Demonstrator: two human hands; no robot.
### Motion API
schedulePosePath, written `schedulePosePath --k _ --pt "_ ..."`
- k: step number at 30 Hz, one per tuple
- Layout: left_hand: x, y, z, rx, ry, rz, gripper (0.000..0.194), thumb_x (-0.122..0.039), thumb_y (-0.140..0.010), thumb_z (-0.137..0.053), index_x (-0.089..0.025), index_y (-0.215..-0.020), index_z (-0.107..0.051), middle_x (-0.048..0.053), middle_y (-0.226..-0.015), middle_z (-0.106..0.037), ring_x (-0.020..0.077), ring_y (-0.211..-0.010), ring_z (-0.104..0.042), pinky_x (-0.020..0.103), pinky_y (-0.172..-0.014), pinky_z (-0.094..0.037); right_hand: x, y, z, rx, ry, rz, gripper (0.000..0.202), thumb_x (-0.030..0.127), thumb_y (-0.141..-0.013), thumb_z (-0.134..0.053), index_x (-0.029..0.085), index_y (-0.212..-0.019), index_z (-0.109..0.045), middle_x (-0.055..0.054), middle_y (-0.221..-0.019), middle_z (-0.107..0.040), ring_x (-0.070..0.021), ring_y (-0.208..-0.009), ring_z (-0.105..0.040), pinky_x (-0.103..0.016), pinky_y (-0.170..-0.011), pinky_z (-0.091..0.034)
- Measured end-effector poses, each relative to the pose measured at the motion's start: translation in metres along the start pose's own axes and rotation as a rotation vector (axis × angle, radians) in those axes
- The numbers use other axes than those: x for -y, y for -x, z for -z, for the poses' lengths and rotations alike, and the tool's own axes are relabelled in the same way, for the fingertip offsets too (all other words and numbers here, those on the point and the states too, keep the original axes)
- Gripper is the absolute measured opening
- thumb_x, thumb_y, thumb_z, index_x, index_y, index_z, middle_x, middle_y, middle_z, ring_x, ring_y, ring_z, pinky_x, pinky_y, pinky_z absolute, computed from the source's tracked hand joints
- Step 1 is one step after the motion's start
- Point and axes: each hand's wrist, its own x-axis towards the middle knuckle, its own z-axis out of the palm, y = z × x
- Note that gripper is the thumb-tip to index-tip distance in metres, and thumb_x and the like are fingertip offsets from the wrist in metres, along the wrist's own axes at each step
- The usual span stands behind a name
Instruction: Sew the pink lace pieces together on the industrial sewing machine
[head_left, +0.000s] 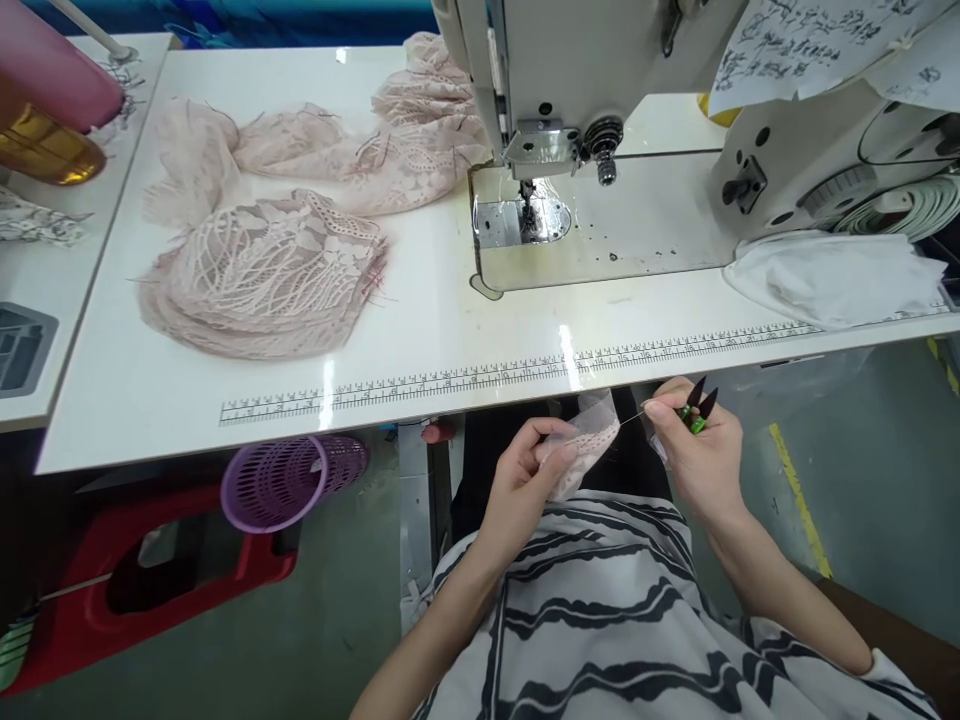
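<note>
Over my lap, my left hand [529, 468] pinches a small piece of pale pink lace [589, 448] with a sheer edge. To its right, my right hand [699, 450] is closed around green-handled thread snips [697, 408], their dark blades pointing up. Its thumb and index finger also pinch a thin thread or needle [634, 418] that runs to the lace's right corner; which of the two it is I cannot tell. A stack of pink lace pieces [262, 275] lies on the white table, joined by a bunched lace length [322, 150] reaching toward the sewing machine.
The sewing machine [600, 60] stands at the back, its presser foot [529, 205] over a metal plate. A printed ruler [510, 372] follows the table's front edge. White cloth [832, 278] lies at right. Below left are a purple basket [262, 490] and a red stool [172, 610].
</note>
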Motion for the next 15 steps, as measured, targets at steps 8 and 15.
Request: schedulePosePath --k 8,15 --pt "0.006 0.004 -0.006 0.172 -0.07 -0.162 0.041 -0.046 -0.099 -0.044 -0.021 -0.132 -0.047 0.006 -0.086 -0.069 0.0165 -0.071 -0.066 0.029 -0.068 -0.054 0.015 0.004 -0.003 0.4 -0.234 -0.239 0.023 0.039 -0.092 -0.058 0.021 -0.078 -0.056 0.003 -0.065 -0.058 -0.007 -0.043 -0.037 -0.025 -0.044 -0.028" --pt "0.007 -0.011 -0.008 0.078 -0.759 -0.773 0.03 -0.018 -0.094 -0.054 -0.023 -0.123 -0.056 0.015 -0.137 -0.05 0.0143 -0.087 -0.065 0.026 -0.07 -0.055 0.023 0.005 0.001 0.584 -0.309 -0.294 0.022 0.033 -0.096 -0.054 0.019 -0.079 -0.058 0.0 -0.066 -0.063 -0.0074 -0.046 -0.043 -0.024 -0.043 -0.024"
